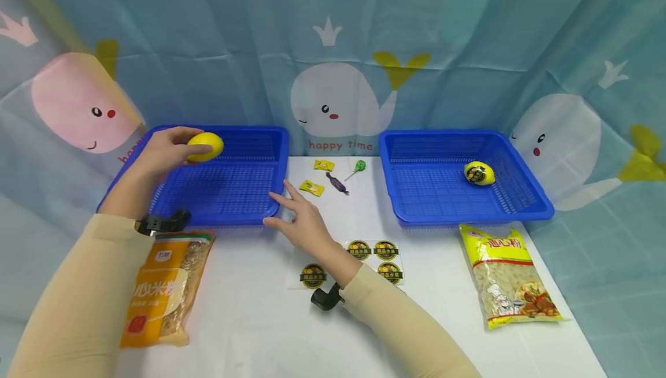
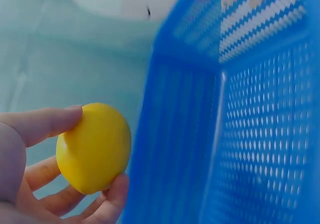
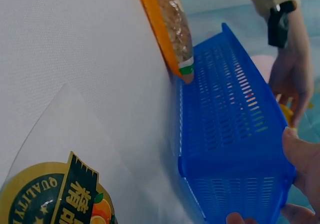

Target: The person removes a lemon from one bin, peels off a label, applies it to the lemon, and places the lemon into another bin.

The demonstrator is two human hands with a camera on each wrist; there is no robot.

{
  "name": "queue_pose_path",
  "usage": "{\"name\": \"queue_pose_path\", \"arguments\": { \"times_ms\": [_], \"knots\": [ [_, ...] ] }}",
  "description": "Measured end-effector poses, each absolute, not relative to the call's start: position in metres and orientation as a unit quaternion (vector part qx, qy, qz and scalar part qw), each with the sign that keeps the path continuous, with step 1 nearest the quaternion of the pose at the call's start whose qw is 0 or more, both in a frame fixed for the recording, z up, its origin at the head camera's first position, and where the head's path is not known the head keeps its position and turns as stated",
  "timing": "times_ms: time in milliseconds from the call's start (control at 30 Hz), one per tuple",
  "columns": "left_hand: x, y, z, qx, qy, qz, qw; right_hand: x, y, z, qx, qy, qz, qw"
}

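Observation:
My left hand (image 1: pixel 169 149) holds a yellow lemon (image 1: pixel 206 147) between thumb and fingers, above the left blue basket (image 1: pixel 218 219). In the left wrist view, the lemon (image 2: pixel 95 146) shows a plain yellow skin beside the basket wall (image 2: pixel 165 149). My right hand (image 1: pixel 304 221) has its fingers spread, with the tips at the basket's front right corner. From the right wrist, the thumb (image 3: pixel 298 149) lies at the rim of that basket (image 3: pixel 225 109). A sheet of round black-and-gold stickers (image 1: pixel 359 249) lies partly under my right wrist.
Another blue basket (image 1: pixel 442 216) stands at right, holding a lemon (image 1: pixel 478 173) with a dark sticker. Between the baskets lie yellow wrapped candies (image 1: pixel 312 187), a dark candy (image 1: pixel 337 183) and a green lollipop (image 1: pixel 359 166). Food bags lie front left (image 1: pixel 166 291) and right (image 1: pixel 510 280).

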State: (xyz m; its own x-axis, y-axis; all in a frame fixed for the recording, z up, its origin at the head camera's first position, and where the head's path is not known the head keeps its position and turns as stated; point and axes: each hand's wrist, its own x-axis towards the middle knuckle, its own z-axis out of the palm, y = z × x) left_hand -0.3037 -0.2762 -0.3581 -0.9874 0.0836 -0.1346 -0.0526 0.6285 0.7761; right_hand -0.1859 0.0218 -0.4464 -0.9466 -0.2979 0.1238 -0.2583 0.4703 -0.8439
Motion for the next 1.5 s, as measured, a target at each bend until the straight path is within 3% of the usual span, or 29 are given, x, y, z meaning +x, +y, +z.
{"name": "queue_pose_path", "arguments": {
  "times_ms": [300, 700, 1033, 1500],
  "knots": [
    [-0.251, -0.236, -0.338, 0.062, 0.884, 0.457, 0.075, -0.187, 0.023, -0.448, -0.156, 0.860, -0.486, 0.028],
    [-0.196, -0.183, -0.375, 0.084, 0.836, 0.536, 0.078, -0.184, 0.050, -0.436, -0.177, 0.815, -0.552, -0.011],
    [-0.176, -0.145, -0.387, 0.111, 0.814, 0.566, 0.075, -0.171, 0.078, -0.431, -0.230, 0.748, -0.619, -0.065],
    [-0.170, -0.096, -0.405, 0.158, 0.777, 0.599, 0.109, -0.157, 0.119, -0.430, -0.189, 0.733, -0.650, -0.071]
  ]
}}
